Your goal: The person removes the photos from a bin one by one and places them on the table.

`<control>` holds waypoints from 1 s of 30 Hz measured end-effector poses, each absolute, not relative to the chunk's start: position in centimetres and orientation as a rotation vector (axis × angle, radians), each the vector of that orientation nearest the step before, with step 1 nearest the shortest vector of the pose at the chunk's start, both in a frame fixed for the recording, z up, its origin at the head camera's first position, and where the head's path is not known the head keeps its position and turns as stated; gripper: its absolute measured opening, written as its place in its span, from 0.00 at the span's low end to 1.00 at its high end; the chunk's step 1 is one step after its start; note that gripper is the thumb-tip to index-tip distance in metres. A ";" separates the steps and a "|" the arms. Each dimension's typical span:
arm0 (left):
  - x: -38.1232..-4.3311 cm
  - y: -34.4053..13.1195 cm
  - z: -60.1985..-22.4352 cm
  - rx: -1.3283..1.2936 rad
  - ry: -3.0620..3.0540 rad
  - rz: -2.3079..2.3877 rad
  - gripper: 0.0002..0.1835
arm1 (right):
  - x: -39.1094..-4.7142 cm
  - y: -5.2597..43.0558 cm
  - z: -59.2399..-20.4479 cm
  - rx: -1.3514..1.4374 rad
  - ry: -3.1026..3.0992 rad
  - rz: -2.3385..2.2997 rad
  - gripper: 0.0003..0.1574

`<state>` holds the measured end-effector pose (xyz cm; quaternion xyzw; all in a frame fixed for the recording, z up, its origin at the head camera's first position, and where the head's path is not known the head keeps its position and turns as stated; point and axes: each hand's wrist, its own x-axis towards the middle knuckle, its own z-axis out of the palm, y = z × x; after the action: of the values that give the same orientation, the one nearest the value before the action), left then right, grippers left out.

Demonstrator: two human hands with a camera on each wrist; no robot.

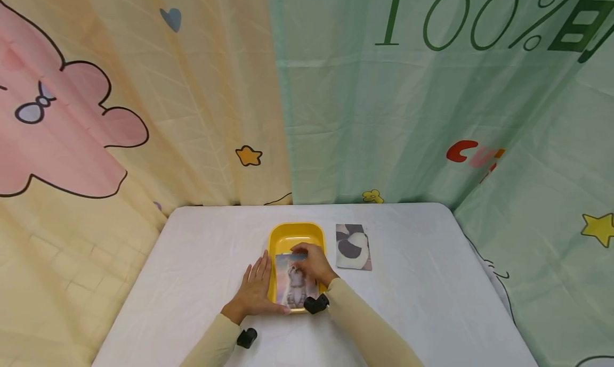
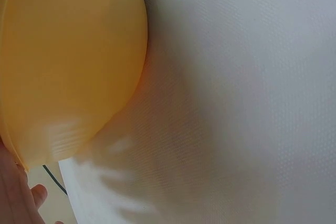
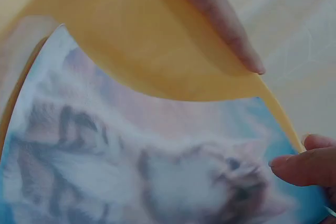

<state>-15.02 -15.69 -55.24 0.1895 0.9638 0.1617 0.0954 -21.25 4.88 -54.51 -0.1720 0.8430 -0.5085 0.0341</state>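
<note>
A yellow plastic tray (image 1: 293, 241) sits on the white table, and a picture card of a grey tabby kitten (image 1: 283, 287) overlaps its near part. My right hand (image 1: 314, 263) pinches the card near its far edge; in the right wrist view the thumb (image 3: 296, 168) lies on its face, and the card bows up along one side. My left hand (image 1: 256, 290) rests against the tray's left rim, fingers stretched out and thumb at the near edge. The left wrist view shows the tray's outer wall (image 2: 73, 61) and part of the left hand (image 2: 13, 195).
To the right of the tray lies another picture card (image 1: 352, 247), with a grey and white image. Printed curtains (image 1: 336, 116) hang behind the table's far edge and along both sides. Each wrist carries a small black camera.
</note>
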 end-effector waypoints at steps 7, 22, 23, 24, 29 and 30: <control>-15.1 -15.7 -55.3 0.578 2.861 0.475 0.78 | -21.6 5.6 -53.9 -0.436 2.605 -1.635 0.17; -15.2 -15.7 -55.2 0.556 2.859 0.455 0.77 | -21.9 7.1 -54.1 -0.723 2.426 -1.717 0.07; -15.2 -15.7 -55.2 0.554 2.862 0.462 0.77 | -21.9 7.1 -54.0 -0.710 2.422 -1.701 0.07; -15.3 -15.7 -55.2 0.550 2.861 0.462 0.77 | -21.9 7.2 -54.0 -0.668 2.415 -1.689 0.08; -15.2 -15.6 -55.3 0.544 2.858 0.475 0.78 | -21.7 7.5 -54.1 -0.485 2.492 -1.674 0.08; -15.1 -15.6 -55.3 0.546 2.859 0.473 0.78 | -21.7 7.6 -54.2 -0.454 2.497 -1.688 0.08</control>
<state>-15.12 -15.59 -55.26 0.1843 0.9651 0.1595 0.0962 -21.71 7.59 -54.23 -0.1489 0.8183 -0.5532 0.0469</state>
